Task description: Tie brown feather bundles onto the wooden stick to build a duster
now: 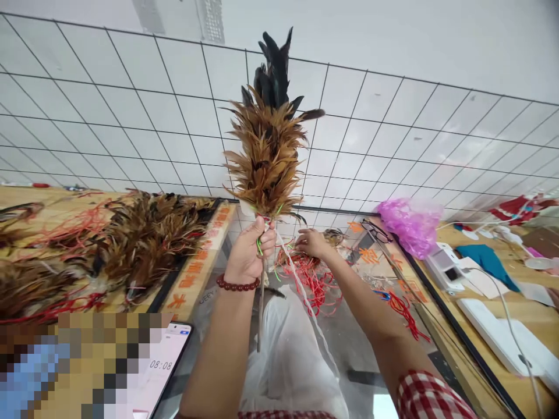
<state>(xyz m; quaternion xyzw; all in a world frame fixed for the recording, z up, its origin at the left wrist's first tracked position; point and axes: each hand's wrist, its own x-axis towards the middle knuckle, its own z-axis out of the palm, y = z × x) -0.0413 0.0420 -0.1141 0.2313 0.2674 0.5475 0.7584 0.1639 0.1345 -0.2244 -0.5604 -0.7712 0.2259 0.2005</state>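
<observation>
Upright in front of me stands a feather duster (268, 157), brown feathers below and black ones at the tip. My left hand (251, 247) is closed round its stick just under the feathers, with a green tie at the fingers. A long white strip (303, 291) hangs from there down to the right. My right hand (313, 241) reaches over a heap of red cords (321, 291) and loose feathers, its fingers partly spread; whether they touch the heap is unclear.
Bundles of brown feathers (144, 244) cover the left table, with a phone (168, 361) near its edge. To the right are glasses (376, 231), a pink plastic bag (410, 224) and white devices with cables. A wire grid (174, 96) stands behind.
</observation>
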